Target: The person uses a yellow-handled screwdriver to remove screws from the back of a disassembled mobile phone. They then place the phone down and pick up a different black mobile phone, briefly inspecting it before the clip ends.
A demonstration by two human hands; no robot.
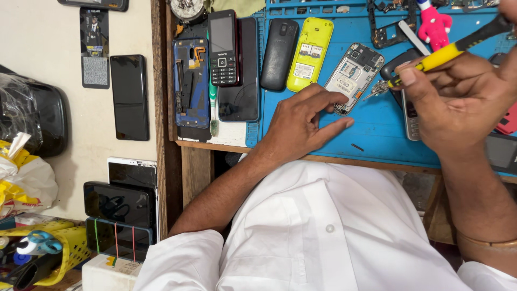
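The blue work mat point(377, 134) covers the counter point(226, 144) under both hands, and all the work things lie on it. The biggest items stay away from the hands: to the far left of the left hand point(301, 126) there is a blue phone frame point(191, 81), a dark keypad phone point(223, 48) on top of a black smartphone point(242, 91), then a black back cover point(279, 53) and a yellow phone body point(308, 54), which lies open with its inner side up.

The silver opened phone point(353, 75) is the piece in work. Its back cover is already off and the battery bay is empty, so the card slots and the board are visible. It lies just above the left grip, whose fingertips press on its lower edge to keep it in place; this hand is spread flat and clasps nothing.

The right hand point(458, 97) is to the right of that phone, and its grip is closed around a yellow and black screwdriver point(447, 51). The metal tip points to the lower right side of the silver phone, very near it, but I cannot tell if it touches. Under this hand a grey keypad phone point(410, 116) is partly hidden.

My judgement: the opening is done, the work on screws or inner parts is in hand, and closing the phone is left. One small dark part point(357, 147) lies loose on the mat, below the left fingers.
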